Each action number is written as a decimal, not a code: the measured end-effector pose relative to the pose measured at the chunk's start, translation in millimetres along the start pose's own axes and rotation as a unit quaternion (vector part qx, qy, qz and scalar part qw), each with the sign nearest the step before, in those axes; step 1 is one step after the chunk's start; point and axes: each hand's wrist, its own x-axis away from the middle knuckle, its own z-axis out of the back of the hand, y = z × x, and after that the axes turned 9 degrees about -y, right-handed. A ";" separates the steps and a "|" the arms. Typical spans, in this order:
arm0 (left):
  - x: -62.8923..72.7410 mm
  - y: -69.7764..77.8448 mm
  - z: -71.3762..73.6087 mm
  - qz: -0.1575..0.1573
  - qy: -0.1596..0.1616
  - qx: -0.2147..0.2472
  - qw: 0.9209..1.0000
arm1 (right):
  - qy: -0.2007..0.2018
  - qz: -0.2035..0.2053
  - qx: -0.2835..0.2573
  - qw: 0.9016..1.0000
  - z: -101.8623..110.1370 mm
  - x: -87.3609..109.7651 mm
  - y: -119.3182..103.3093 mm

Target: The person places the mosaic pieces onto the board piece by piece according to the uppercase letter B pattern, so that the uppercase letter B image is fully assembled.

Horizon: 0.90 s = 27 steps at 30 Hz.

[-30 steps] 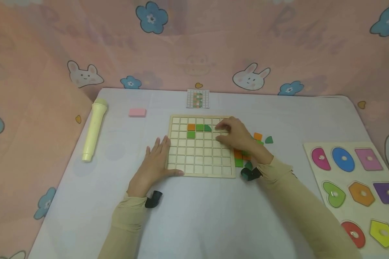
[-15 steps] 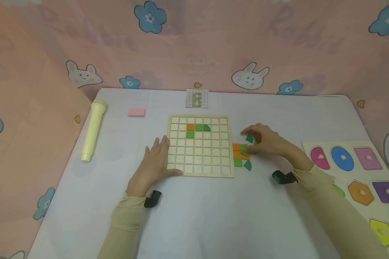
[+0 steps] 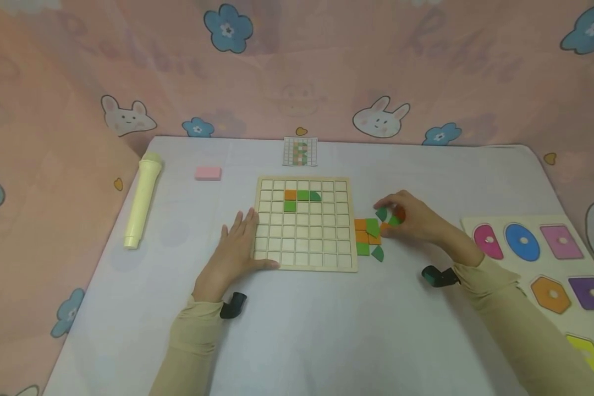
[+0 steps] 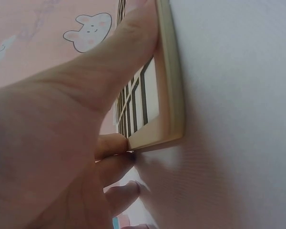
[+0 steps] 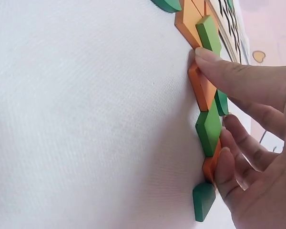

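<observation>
A square wooden grid board lies on the table. Its upper rows hold an orange square tile, two green square tiles, one of them below the orange, and a dark green quarter-circle tile. My left hand rests at the board's lower left corner, fingers straight along its left side, thumb on the front edge. My right hand is over the loose tiles right of the board, thumb tip at an orange tile. Thumb and index stand apart, a dark green tile between them in the head view.
More loose orange and green tiles lie against the board's right side. A small pattern card lies behind the board. A pink block and a pale yellow microphone-shaped stick are at left. A shape puzzle board stands at right.
My right hand has moved from above the board's right part to the loose tiles beside it, then shifted slightly further right. The left hand has stayed at the board.
</observation>
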 end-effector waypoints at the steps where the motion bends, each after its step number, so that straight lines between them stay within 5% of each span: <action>1: -0.2 -0.3 -0.3 0.000 0.000 0.000 1.000 | 0.004 0.002 0.002 1.000 -0.8 -0.6 0.3; 27: 1.4 0.8 -0.2 -0.001 0.002 0.002 1.000 | 0.028 0.030 0.002 0.999 -8.2 -7.8 -8.9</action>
